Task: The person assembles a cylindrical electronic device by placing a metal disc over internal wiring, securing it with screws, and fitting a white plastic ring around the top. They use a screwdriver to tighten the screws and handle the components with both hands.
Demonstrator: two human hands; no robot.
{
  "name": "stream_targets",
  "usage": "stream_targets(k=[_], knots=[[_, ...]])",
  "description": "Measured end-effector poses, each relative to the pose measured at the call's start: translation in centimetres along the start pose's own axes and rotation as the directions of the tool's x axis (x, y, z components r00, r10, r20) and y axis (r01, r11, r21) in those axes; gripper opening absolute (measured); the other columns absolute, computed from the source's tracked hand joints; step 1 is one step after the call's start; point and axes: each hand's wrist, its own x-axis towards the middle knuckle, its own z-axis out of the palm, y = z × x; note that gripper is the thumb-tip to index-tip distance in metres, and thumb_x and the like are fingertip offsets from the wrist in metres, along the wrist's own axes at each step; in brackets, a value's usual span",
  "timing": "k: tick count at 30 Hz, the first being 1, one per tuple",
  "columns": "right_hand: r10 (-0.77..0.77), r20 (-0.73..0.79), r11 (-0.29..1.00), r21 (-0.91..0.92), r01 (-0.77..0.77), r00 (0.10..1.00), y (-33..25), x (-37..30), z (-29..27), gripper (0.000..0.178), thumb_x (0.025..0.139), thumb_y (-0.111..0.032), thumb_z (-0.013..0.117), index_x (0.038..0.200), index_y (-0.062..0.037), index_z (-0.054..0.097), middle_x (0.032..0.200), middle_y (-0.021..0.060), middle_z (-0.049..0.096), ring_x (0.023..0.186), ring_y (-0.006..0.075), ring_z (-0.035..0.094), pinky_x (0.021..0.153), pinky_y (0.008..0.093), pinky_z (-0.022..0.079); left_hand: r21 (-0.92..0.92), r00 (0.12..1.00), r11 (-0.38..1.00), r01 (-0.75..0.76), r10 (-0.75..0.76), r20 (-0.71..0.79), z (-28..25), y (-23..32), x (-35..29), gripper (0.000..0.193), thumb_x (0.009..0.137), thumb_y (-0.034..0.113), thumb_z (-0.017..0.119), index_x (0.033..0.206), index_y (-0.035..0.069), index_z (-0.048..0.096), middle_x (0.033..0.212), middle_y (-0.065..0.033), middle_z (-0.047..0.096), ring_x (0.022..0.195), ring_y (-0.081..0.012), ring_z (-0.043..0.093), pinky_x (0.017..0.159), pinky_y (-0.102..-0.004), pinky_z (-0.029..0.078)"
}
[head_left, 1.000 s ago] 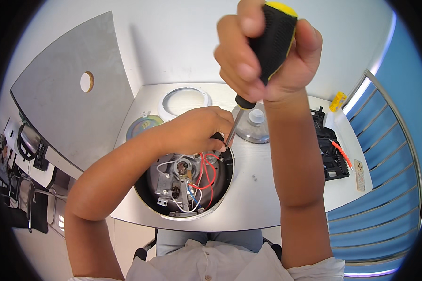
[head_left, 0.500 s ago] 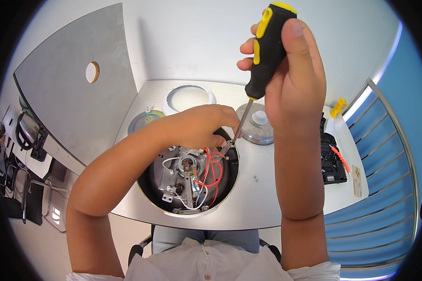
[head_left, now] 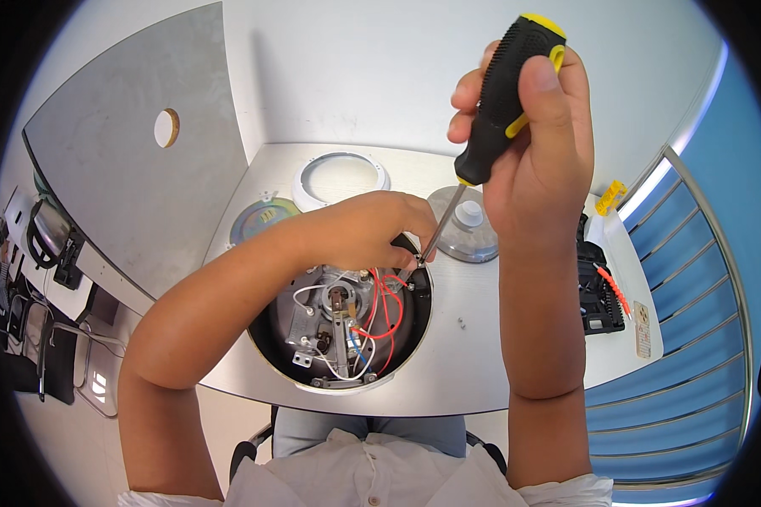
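Note:
My right hand (head_left: 545,156) grips a black-and-yellow screwdriver (head_left: 500,97), raised and tilted, with its metal shaft slanting down to the left. The tip meets the far right rim of a round dark appliance housing (head_left: 266,342). My left hand (head_left: 376,226) reaches across the housing. Its thumb and fingers close around the spot where the shaft meets the rim, and whatever lies between them is hidden. Inside the open housing are red wires (head_left: 389,313), white and blue wires, metal brackets and a round central part (head_left: 340,297).
On the white table (head_left: 473,355) lie a white ring (head_left: 298,182), a round metallic plate (head_left: 247,221), a glass lid with a white knob (head_left: 469,215), and small bits (head_left: 461,323). A black tool case (head_left: 599,291) sits right, near a metal railing (head_left: 723,253). A grey panel (head_left: 135,169) stands left.
The screwdriver handle has turned in my right hand, its yellow patch passing from the left side to the right. That hand has moved slightly right and down. My left hand stays nearly in place.

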Motion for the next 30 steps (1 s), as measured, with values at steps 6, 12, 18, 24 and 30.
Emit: stream_targets(k=[6,12,18,24,30], knots=[[-0.037,0.043,0.998,0.042,0.036,0.998,0.0,0.2,-0.1,0.042,0.096,-0.035,0.043,0.115,0.0021,0.043,0.092,0.0154,0.059,0.066,0.0178,0.057,0.052,0.0258,0.046,-0.021,1.0,1.0,-0.008,0.008,0.015,-0.1,0.0,0.2,0.015,0.071,0.002,0.069,0.085,0.003,0.066,0.105,-0.0105,0.061,0.103,-0.0267,0.056,0.089,-0.0398,0.044],[-0.049,0.086,0.993,0.116,0.039,0.995,0.8,0.2,-0.6,0.045,0.098,-0.035,0.038,0.12,0.0033,0.041,0.093,0.0166,0.059,0.068,0.0182,0.059,0.053,0.0262,0.048,0.017,0.999,1.0,0.018,-0.019,0.036,0.1,0.0,0.3,0.014,0.071,0.002,0.069,0.085,0.003,0.065,0.102,-0.0106,0.062,0.102,-0.0262,0.057,0.088,-0.0398,0.044],[-0.058,0.186,0.969,0.247,0.011,0.981,1.4,0.6,-1.5,0.048,0.099,-0.035,0.032,0.126,0.0044,0.038,0.095,0.0177,0.059,0.069,0.0185,0.06,0.055,0.0267,0.05,0.026,0.999,1.0,0.017,-0.018,0.03,0.0,0.0,0.5,0.013,0.071,0.002,0.069,0.082,0.003,0.063,0.102,-0.0107,0.062,0.102,-0.0268,0.057,0.087,-0.0402,0.044],[-0.119,0.286,0.896,0.444,-0.021,0.951,2.0,1.2,-2.0,0.05,0.101,-0.035,0.027,0.13,0.0053,0.036,0.096,0.019,0.059,0.07,0.0189,0.062,0.055,0.0267,0.051,0.074,0.999,0.996,-0.043,0.043,0.012,0.1,0.2,0.6,0.012,0.071,0.004,0.069,0.079,0.003,0.061,0.103,-0.0108,0.063,0.102,-0.0279,0.056,0.087,-0.04,0.043],[-0.274,0.3,0.849,0.521,0.084,0.914,0.5,2.1,-3.1,0.052,0.101,-0.037,0.026,0.133,0.0026,0.035,0.098,0.0225,0.06,0.065,0.0196,0.063,0.048,0.024,0.051,0.201,0.996,0.978,-0.063,0.075,-0.056,-0.1,1.9,1.4,0.014,0.07,0.003,0.069,0.082,0.003,0.06,0.104,-0.009,0.062,0.099,-0.0289,0.056,0.084,-0.0401,0.045]])
